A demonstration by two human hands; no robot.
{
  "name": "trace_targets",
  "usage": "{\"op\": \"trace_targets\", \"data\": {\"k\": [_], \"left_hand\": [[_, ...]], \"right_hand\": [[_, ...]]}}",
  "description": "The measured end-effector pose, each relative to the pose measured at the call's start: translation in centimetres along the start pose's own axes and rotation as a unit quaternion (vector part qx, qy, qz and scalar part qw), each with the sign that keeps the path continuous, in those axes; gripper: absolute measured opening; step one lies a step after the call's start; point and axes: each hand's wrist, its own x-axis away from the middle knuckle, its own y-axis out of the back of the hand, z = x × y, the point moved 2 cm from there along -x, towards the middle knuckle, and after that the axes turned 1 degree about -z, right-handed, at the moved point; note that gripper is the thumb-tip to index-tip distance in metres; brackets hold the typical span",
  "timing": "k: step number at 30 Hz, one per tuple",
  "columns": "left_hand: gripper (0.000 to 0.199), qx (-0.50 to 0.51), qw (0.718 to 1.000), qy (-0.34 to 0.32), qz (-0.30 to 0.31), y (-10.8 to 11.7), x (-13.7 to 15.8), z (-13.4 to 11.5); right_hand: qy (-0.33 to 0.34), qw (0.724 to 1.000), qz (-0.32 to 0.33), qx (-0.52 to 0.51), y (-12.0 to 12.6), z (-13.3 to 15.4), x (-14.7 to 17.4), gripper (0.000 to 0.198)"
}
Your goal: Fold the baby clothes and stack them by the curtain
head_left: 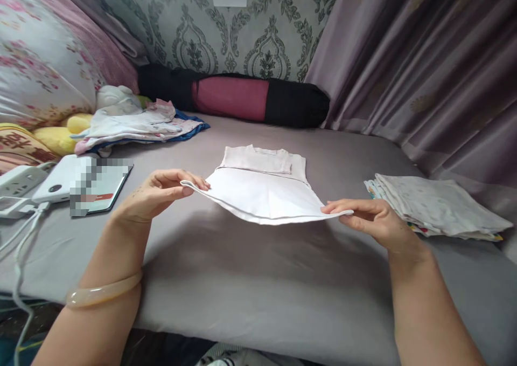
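Observation:
A white shirt [262,196] lies in front of me, its far part resting on the grey sheet and its near edge lifted. Its pale sleeves [258,160] are folded inward across the far end. My left hand [163,191] pinches the near left corner between thumb and fingers. At the near right corner, my right hand [371,220] holds the cloth in the same kind of pinch. Between the two hands the edge sags a little, showing two layers. A pale bangle [105,293] circles my left wrist.
To the right sits a stack of folded cloths [440,204]. A power strip [20,180], a white power bank [67,177] with cables and a tablet-like device [107,185] lie left. Loose clothes [137,123] are behind them. A black and red bolster [234,97] runs along the wall.

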Motion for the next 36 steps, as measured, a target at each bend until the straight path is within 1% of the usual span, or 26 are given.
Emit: {"op": "trace_targets", "data": {"k": [2,4,7,9,11,13,14,16,18,21,23,26,29,32,36], "left_hand": [[0.016,-0.024,0.999,-0.003,0.022,0.0,0.0,-0.2],[0.024,-0.057,0.997,0.009,0.042,0.1,0.1,-0.3],[0.032,-0.084,0.991,0.064,0.087,0.3,0.3,-0.4],[0.032,-0.073,0.983,0.104,0.133,0.3,0.6,-0.3],[0.031,-0.057,0.977,0.126,0.165,0.3,0.9,-0.3],[0.029,-0.051,0.976,0.128,0.168,0.3,1.0,-0.2],[0.028,-0.051,0.978,0.125,0.159,0.3,1.0,-0.1],[0.027,-0.056,0.985,0.116,0.119,0.3,0.7,0.2],[0.028,-0.057,0.99,0.118,0.051,0.3,0.3,0.7],[0.03,-0.028,0.989,0.136,-0.053,0.1,-0.5,1.5],[0.028,-0.001,0.985,0.147,-0.091,-0.2,-1.1,1.9],[0.03,0.012,0.979,0.161,-0.128,-0.4,-2.2,2.5],[0.036,-0.012,0.973,0.174,-0.154,-0.4,-3.4,3.1],[0.043,-0.041,0.969,0.182,-0.164,-0.6,-4.4,3.7],[0.046,-0.091,0.967,0.168,-0.17,-1.2,-5.7,4.2]], "right_hand": [[-0.006,0.999,0.031,0.008,0.1,0.0,0.1,0.028],[-0.013,0.998,0.067,0.01,0.3,-0.1,0.2,0.031],[-0.025,0.991,0.131,0.021,0.6,-0.5,0.5,0.031],[-0.033,0.983,0.181,0.025,0.6,-0.5,0.7,0.031],[-0.041,0.974,0.223,0.02,0.4,-0.3,0.8,0.032],[-0.048,0.969,0.241,0.012,0.1,-0.1,0.8,0.034],[-0.053,0.969,0.239,0.009,-0.1,-0.1,0.8,0.035],[-0.064,0.974,0.217,0.006,-0.4,-0.1,0.6,0.038],[-0.075,0.982,0.174,0.0,-0.6,-0.4,0.3,0.039],[-0.082,0.994,0.074,-0.022,-0.8,-1.0,-0.4,0.039],[-0.082,0.996,0.015,-0.037,-0.9,-1.4,-1.0,0.039],[-0.067,0.994,-0.058,-0.058,-1.0,-2.0,-2.0,0.042],[-0.054,0.991,-0.11,-0.053,-1.1,-2.6,-3.3,0.048],[-0.044,0.991,-0.129,-0.012,-1.4,-3.8,-4.5,0.05],[-0.018,0.989,-0.142,0.049,-1.6,-5.9,-6.3,0.044]]}}
